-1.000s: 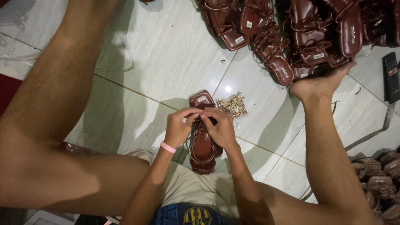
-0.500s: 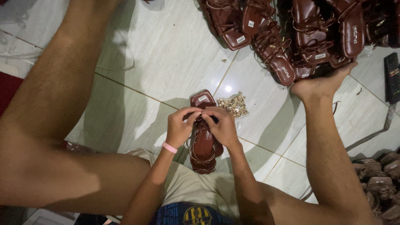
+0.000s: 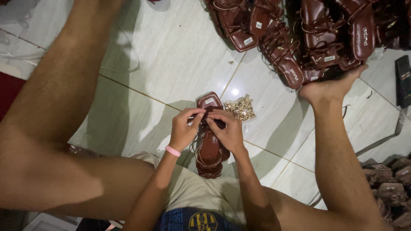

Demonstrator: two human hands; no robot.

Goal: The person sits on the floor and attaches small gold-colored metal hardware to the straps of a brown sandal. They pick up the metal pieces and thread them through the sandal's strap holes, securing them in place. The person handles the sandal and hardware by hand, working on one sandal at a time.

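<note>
A dark red-brown strappy sandal (image 3: 209, 147) lies on the pale tiled floor between my spread legs, its toe pointing away from me. My left hand (image 3: 185, 128), with a pink band on the wrist, and my right hand (image 3: 228, 129) both pinch the strap across its front part, fingertips meeting over the shoe. Just to the right of the toe sits a small heap of gold metal buckles (image 3: 241, 108).
A pile of matching red-brown sandals (image 3: 295, 34) fills the top right, by my right foot (image 3: 329, 87). More brown sandals (image 3: 391, 184) lie at the right edge. A dark flat remote-like object (image 3: 402, 81) lies far right. My left leg (image 3: 60, 98) crosses the left side.
Almost nothing differs: both hands stay on the sandal's front strap, with the fingers shifting only slightly.
</note>
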